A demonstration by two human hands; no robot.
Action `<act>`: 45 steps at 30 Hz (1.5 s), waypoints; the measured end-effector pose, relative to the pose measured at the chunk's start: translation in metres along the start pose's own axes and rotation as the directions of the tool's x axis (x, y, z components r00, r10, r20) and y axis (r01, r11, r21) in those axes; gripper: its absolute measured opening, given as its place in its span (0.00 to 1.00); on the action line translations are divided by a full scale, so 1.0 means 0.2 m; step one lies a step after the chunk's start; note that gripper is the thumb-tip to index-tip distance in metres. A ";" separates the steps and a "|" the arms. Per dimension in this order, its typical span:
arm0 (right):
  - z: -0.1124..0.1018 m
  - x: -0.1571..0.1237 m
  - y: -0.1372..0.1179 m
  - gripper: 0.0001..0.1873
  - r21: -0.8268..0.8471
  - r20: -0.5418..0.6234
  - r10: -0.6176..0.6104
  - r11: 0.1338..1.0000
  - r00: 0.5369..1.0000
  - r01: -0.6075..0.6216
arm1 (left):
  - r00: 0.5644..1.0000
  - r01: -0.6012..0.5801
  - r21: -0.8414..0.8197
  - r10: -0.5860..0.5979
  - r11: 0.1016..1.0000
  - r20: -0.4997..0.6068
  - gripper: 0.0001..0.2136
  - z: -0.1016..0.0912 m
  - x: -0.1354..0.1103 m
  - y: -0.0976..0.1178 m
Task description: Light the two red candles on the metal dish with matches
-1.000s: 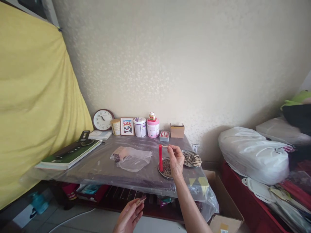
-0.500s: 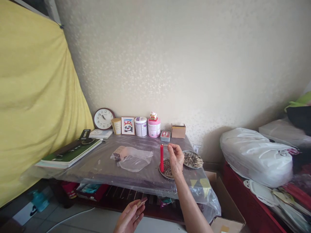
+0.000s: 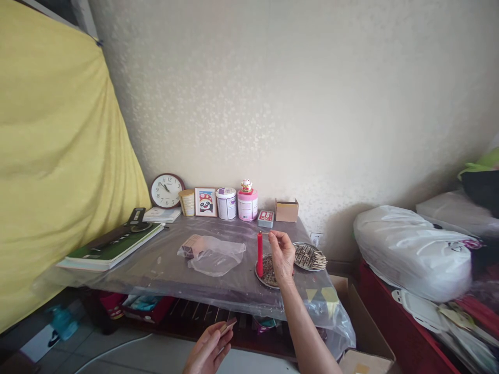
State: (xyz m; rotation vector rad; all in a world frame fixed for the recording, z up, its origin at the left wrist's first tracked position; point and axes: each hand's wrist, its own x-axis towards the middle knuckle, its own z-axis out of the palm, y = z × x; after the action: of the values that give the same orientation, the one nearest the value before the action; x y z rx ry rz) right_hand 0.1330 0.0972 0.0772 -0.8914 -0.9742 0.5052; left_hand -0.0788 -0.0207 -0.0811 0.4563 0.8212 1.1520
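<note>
Pinched in my right hand (image 3: 282, 254) is a thin matchstick (image 3: 265, 233), its tip at the wick of a red candle (image 3: 260, 257). That candle stands upright on a round metal plate (image 3: 266, 281) covered in dark grit. I cannot make out a clear flame. Low in front of the table, my left hand (image 3: 208, 349) is closed on a small matchbox (image 3: 228, 326). Right of the candle, a second round plate (image 3: 302, 266) bears many used matches (image 3: 319, 259) along its edge.
A clear plastic sheet covers the low table (image 3: 156, 270). On it lie a plastic bag (image 3: 218, 254) with a small box, and a green book (image 3: 113, 244). Along the wall stand a clock (image 3: 167, 190), canisters (image 3: 226, 203) and an open carton (image 3: 286, 210). White bags (image 3: 413, 249) are piled at right.
Almost nothing differs. My right hand keeps the match at the candle's wick, and my left hand keeps the matchbox low; the view has shifted very slightly.
</note>
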 end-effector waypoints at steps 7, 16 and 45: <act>0.00 0.00 0.00 0.14 0.006 0.000 0.003 1.000 1.000 -0.003 | 1.000 0.002 -0.029 -0.002 1.000 0.003 0.13 0.00 -0.01 0.00; 0.00 0.00 0.00 0.14 0.025 0.006 0.013 1.000 1.000 -0.013 | 1.000 0.015 -0.033 -0.014 0.999 0.027 0.14 0.00 0.00 0.00; -0.27 0.10 -0.16 0.13 0.225 -0.120 0.082 0.973 0.989 -0.054 | 1.000 -0.006 0.006 0.006 1.000 -0.023 0.15 -0.01 -0.01 -0.01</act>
State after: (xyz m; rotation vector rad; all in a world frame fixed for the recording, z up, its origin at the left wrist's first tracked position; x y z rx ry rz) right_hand 0.1896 0.0702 0.0991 -0.7483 -0.7550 0.5951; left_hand -0.0789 -0.0231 -0.0823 0.4516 0.8440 1.1628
